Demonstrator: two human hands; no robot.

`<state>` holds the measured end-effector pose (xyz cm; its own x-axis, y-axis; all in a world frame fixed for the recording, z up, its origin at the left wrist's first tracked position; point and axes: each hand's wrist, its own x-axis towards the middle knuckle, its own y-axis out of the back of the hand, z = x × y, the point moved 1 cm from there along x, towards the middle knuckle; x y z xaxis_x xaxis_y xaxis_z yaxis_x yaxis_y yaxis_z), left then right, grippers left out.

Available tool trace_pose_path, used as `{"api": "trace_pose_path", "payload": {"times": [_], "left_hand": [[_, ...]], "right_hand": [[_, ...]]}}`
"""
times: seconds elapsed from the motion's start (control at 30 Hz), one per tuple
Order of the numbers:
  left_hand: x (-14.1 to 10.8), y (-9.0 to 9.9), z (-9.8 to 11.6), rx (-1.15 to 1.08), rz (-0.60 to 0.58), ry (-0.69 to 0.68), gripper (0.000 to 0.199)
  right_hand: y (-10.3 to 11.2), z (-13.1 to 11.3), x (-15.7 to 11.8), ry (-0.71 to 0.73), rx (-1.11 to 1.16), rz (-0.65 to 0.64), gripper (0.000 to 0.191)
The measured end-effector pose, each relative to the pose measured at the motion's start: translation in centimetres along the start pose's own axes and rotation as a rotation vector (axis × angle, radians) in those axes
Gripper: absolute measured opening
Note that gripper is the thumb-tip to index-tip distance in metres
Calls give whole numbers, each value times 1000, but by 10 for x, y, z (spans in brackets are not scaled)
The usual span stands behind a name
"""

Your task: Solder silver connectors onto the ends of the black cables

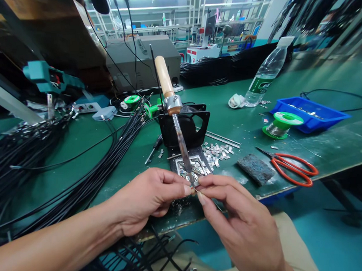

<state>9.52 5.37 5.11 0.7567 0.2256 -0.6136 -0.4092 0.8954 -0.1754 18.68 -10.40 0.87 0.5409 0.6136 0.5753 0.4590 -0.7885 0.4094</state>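
Note:
My left hand [154, 196] is closed in a pinch at the tip of the soldering iron [183, 147]; what it grips is too small to make out. Opposite it, my right hand [240, 218] pinches a thin solder wire [216, 205] near the same tip. The iron has a wooden handle and slants down from a holder by a black fan frame [184, 127]. Under the tip, small metal pieces [197, 166] lie on a dark plate, with more scattered to its right [218, 153].
Black cables [107, 164] spread across the left of the green table [333, 146]. At the right are a dark sponge [255, 169], orange-handled scissors [296, 166], a solder spool [281, 126], a blue tray [325, 122] and a bottle [263, 81]. More cables hang below the front edge.

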Motion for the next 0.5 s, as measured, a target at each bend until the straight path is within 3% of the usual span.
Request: {"api": "trace_pose_path", "payload": {"times": [0.2, 0.4, 0.5], "left_hand": [[1, 0, 1, 8, 3, 24, 38], [0, -1, 0, 18, -27, 35, 35], [-1, -1, -1, 14, -41, 45, 36]], "right_hand": [[1, 2, -1, -115, 55, -12, 10], [-3, 1, 5, -530, 329, -184, 29], [-7, -1, 10, -644, 440, -224, 35]]}}
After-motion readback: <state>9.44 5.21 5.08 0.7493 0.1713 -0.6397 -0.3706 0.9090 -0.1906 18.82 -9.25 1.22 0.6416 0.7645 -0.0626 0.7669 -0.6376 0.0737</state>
